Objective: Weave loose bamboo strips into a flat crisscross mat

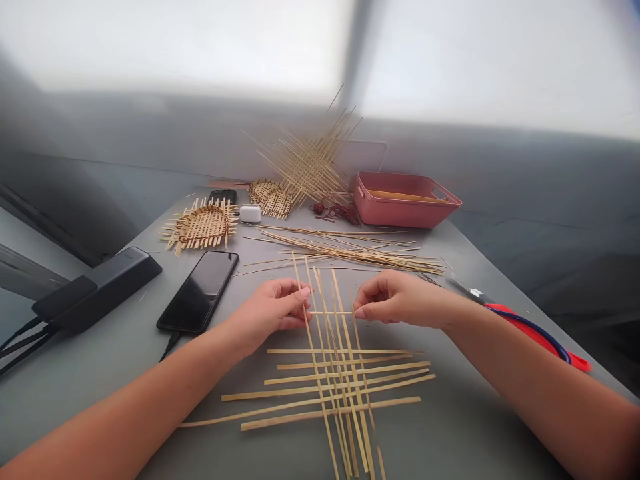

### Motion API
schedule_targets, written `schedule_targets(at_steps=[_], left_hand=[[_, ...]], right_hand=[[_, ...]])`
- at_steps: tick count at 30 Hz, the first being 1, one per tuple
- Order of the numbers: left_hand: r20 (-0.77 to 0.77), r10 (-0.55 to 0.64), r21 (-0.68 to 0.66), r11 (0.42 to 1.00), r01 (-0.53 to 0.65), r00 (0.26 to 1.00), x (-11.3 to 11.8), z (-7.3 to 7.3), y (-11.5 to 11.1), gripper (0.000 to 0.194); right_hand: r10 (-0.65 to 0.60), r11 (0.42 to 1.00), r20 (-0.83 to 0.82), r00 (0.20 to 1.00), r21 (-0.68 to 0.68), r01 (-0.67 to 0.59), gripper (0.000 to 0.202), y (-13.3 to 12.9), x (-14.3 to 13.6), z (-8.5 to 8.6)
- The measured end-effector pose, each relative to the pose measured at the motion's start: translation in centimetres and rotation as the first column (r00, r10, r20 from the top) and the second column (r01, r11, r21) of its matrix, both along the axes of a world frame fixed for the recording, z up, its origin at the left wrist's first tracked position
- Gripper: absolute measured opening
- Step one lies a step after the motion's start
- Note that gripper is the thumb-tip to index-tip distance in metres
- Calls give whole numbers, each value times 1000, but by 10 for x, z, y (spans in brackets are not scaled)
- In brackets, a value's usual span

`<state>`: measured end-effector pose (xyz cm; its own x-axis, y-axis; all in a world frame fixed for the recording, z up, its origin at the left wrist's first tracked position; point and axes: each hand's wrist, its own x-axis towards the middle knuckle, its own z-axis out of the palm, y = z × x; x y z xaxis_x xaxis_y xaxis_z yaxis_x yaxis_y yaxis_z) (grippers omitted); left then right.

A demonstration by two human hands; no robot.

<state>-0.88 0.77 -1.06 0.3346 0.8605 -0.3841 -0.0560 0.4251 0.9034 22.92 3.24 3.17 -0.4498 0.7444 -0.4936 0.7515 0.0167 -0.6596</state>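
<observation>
A loose lattice of crossed bamboo strips [345,385] lies on the grey table in front of me. My left hand [285,303] is closed at its upper left, thumb and fingers pinching near one lengthwise strip. On the other side, my right hand [385,298] pinches the right end of a thin crosswise bamboo strip [331,313]. That strip spans between both hands, passing among the lengthwise strips above the other crosswise ones. Its ends are hidden in my fingers.
Loose bamboo strips [350,248] lie beyond my hands. Behind them are woven pieces [203,227], a white earbud case [250,213] and a pink basket [400,208]. A phone [199,291] and a black power strip [105,283] are left; red-and-blue-handled cutters [535,331] lie right.
</observation>
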Motion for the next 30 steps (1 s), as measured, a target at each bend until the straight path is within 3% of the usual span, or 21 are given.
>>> schedule_targets(at_steps=[5,9,12,20,23,30], left_hand=[[-58,-6,89,996,11,998,-3,1,1,38],[-99,-14,140,990,28,995,-2,-2,1,35],[-75,-24,140,990,34,997,0,-4,0,34],[8,23,78,997,-23,1000,2,-8,-2,37],[4,26,76,997,-27,1000,2,-9,-1,38],[7,35,50,998,-36,999,0,-12,2,40]], right_hand=[[-7,1000,25,1000,-4,7,23,2,3,-3],[-26,998,-142,989,-60,18,30,3,4,-7],[-76,993,-256,964,-111,49,43,4,5,-10],[-135,984,-286,949,-154,94,54,1,-5,-8],[-57,991,-241,969,-133,25,49,3,1,-5],[157,985,112,981,54,-163,20,9,31,10]])
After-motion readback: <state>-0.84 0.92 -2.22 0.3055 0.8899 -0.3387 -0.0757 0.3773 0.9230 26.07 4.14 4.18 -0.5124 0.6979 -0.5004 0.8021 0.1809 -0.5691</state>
